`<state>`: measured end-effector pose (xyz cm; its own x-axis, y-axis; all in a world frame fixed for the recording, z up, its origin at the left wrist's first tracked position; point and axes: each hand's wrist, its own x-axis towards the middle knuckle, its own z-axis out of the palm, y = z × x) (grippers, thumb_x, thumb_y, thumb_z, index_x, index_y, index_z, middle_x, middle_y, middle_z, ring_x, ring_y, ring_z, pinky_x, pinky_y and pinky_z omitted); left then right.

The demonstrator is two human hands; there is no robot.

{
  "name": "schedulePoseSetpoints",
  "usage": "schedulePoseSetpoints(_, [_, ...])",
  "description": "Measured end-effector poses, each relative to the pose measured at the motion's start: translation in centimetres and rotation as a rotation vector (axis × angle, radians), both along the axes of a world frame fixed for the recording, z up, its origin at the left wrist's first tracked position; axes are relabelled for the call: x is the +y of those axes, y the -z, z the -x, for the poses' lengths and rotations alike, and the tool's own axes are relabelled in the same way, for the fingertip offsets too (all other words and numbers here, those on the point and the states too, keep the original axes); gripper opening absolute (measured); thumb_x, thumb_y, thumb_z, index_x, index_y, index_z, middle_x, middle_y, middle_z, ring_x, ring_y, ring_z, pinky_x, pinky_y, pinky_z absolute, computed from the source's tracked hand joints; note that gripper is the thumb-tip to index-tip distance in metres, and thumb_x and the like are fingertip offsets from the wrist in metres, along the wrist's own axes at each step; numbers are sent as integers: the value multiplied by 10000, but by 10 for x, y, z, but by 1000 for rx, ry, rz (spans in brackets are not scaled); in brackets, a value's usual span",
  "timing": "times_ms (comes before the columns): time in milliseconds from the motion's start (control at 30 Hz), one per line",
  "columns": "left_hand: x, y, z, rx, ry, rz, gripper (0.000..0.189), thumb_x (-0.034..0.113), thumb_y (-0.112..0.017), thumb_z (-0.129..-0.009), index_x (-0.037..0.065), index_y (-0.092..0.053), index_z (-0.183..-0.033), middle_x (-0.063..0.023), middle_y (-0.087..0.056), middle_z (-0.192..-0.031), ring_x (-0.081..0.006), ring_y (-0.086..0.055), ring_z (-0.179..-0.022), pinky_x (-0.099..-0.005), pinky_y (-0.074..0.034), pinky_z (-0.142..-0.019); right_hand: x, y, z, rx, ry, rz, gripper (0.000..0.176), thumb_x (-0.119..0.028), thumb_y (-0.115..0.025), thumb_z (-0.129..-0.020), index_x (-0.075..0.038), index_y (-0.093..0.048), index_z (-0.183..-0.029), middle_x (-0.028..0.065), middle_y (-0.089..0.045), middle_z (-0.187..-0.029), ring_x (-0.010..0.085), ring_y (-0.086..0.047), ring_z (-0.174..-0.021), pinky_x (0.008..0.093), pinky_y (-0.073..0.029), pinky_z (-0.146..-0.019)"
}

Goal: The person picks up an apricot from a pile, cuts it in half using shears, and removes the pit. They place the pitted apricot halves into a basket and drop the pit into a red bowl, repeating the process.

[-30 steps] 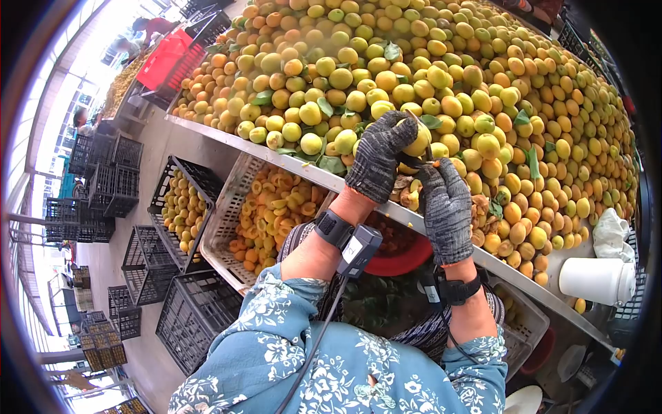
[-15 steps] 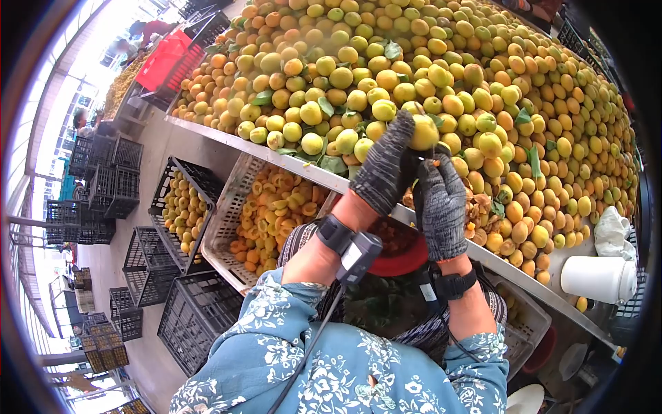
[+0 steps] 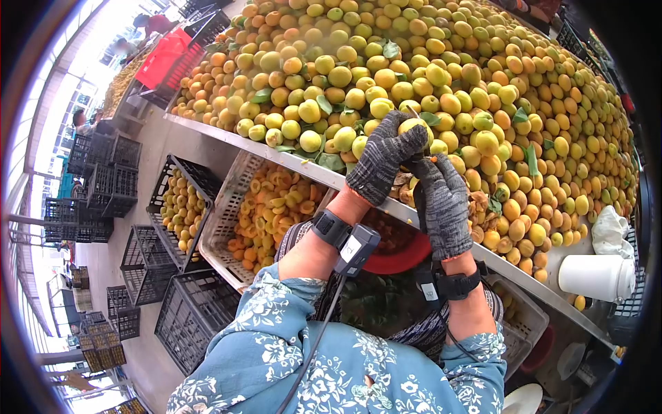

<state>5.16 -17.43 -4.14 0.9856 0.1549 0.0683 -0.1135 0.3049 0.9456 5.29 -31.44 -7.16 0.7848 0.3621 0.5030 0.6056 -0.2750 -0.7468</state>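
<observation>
My left hand (image 3: 386, 160), in a grey knitted glove, is closed round a yellow apricot (image 3: 414, 127) just above the front edge of the fruit pile. Close beside it, my right hand (image 3: 445, 207) wears a matching glove, its fingers curled. A narrow dark thing (image 3: 419, 201) shows along that hand's inner side; its kind cannot be made out. Whole apricots (image 3: 338, 76), yellow to orange with some green leaves, cover the table beyond both hands. Below the left forearm, a white crate (image 3: 215, 228) holds split apricots (image 3: 269, 214).
The table's metal edge (image 3: 269, 153) runs in front of me. Under my hands sits a red basin (image 3: 400, 259). A black crate (image 3: 155, 200) of apricots and several other black crates (image 3: 196, 317) stand at left. A white bucket (image 3: 594, 277) lies at right.
My left hand has turned, and its fingers now wrap further over the apricot. My right hand has dropped slightly, staying close to it.
</observation>
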Motion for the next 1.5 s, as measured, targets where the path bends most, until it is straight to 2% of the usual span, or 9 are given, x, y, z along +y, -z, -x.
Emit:
schedulePoseSetpoints(100, [-4,1,1,5,-37,2,299,271,-622,-910,47,-557,-1097,-24,-592,-975,-99,-573,-892,-249,-486,-782,2,-7,7,144,57,120,218,-91,-589,-911,44,-621,-1078,183,-672,-966,231,-646,-846,298,-502,-758])
schedulePoseSetpoints(167, [-6,-1,1,-1,-47,4,299,266,-625,-906,47,-557,-1097,-24,-592,-975,-100,-572,-898,-253,-486,-787,7,-19,11,606,2,-399,219,-76,-588,-904,33,-623,-1090,171,-669,-948,228,-638,-840,301,-502,-758])
schedulePoseSetpoints(267, [-7,0,0,-3,-54,56,294,235,-646,-881,48,-561,-1091,-28,-594,-972,-114,-582,-902,-261,-488,-801,1,-13,10,196,87,-147,206,-86,-581,-913,31,-628,-1076,158,-672,-937,216,-632,-829,303,-500,-749])
schedulePoseSetpoints(700, [0,5,-3,-87,-114,184,337,278,-696,-845,43,-569,-1051,-34,-603,-885,-122,-616,-766,-256,-526,-676,1,-18,11,421,-53,-165,216,-121,-589,-922,28,-632,-1072,98,-657,-845,152,-593,-728,276,-482,-668])
schedulePoseSetpoints(767, [5,4,-4,-83,-128,293,302,268,-680,-860,50,-573,-1041,-33,-606,-888,-130,-619,-766,-266,-528,-681,2,-33,21,1107,-75,-522,237,-128,-581,-935,38,-612,-1101,45,-637,-833,108,-554,-698,236,-466,-628])
schedulePoseSetpoints(800, [10,1,-4,-50,-127,407,269,256,-663,-875,59,-575,-1037,-33,-609,-889,-142,-622,-770,-281,-532,-687,6,-20,26,684,-65,-316,262,-139,-585,-937,51,-595,-1116,8,-607,-813,74,-517,-674,213,-448,-586])
schedulePoseSetpoints(1133, [18,28,-16,38,-26,630,418,359,-612,-919,-11,-544,-1101,-154,-651,-987,-297,-666,-865,-436,-561,-787,11,-22,22,860,8,-347,132,-202,-571,-951,-85,-616,-993,-62,-521,-672,11,-435,-515,174,-334,-448])
schedulePoseSetpoints(1433, [-10,5,-9,131,-43,376,314,337,-621,-920,72,-609,-1089,4,-606,-937,-64,-562,-872,-234,-470,-771,11,-14,11,700,-117,-558,216,-71,-543,-938,21,-592,-1127,32,-634,-1007,69,-582,-834,187,-481,-677])
schedulePoseSetpoints(1500, [-4,0,-9,148,-10,-87,342,358,-658,-891,63,-603,-1056,4,-600,-904,-63,-563,-806,-230,-490,-717,2,-16,5,871,-67,-427,232,-26,-529,-930,46,-583,-1143,77,-620,-1075,101,-592,-907,222,-497,-753])
